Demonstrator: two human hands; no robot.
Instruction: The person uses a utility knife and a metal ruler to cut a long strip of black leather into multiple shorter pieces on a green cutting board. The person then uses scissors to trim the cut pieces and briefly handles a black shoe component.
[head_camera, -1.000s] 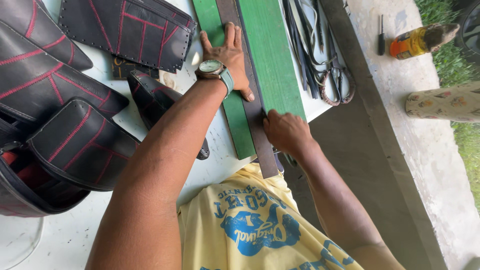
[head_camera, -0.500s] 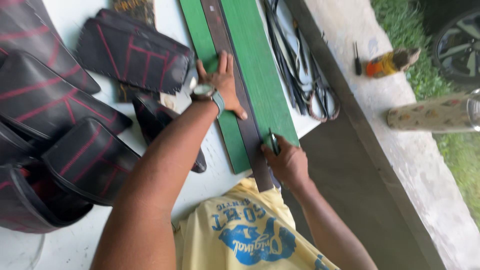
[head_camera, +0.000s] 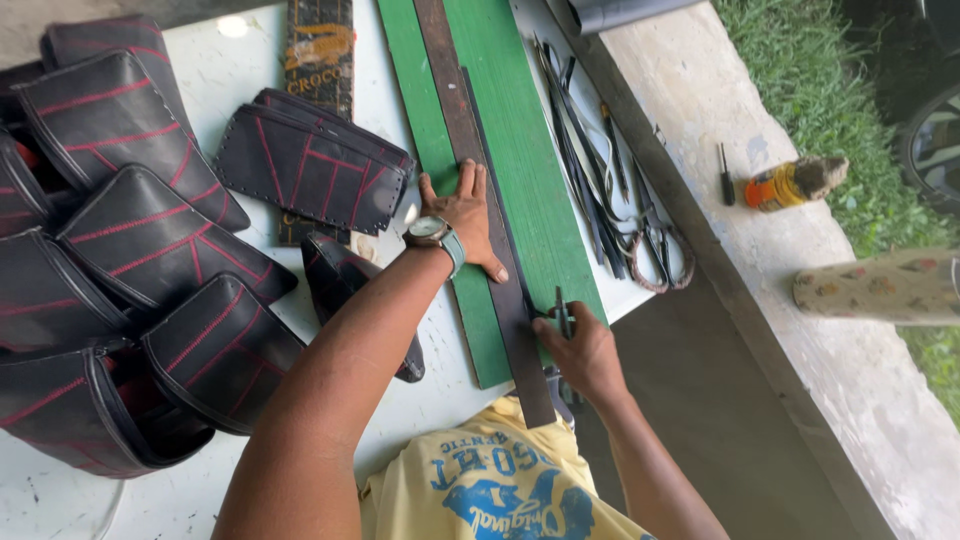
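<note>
My left hand (head_camera: 465, 222), with a wristwatch on the wrist, presses flat on a long brown metal ruler (head_camera: 452, 90) that lies along a green cutting mat (head_camera: 520, 130). A dark strip (head_camera: 505, 240) runs beside the ruler's right edge. My right hand (head_camera: 580, 350) grips a thin cutting knife (head_camera: 560, 310) upright at the near end of the mat, its tip close to the ruler's edge and the strip.
Several black leather panels with red stitching (head_camera: 150, 240) are piled on the white table (head_camera: 240, 80) at the left. Dark strips and scissors (head_camera: 640, 240) lie right of the mat. Beyond the table edge are a concrete ledge (head_camera: 800, 380), an orange bottle (head_camera: 785, 183) and grass.
My right hand with the knife has moved away from me along the ruler's edge. My left hand stays pressed on the ruler. The camera view has shifted.
</note>
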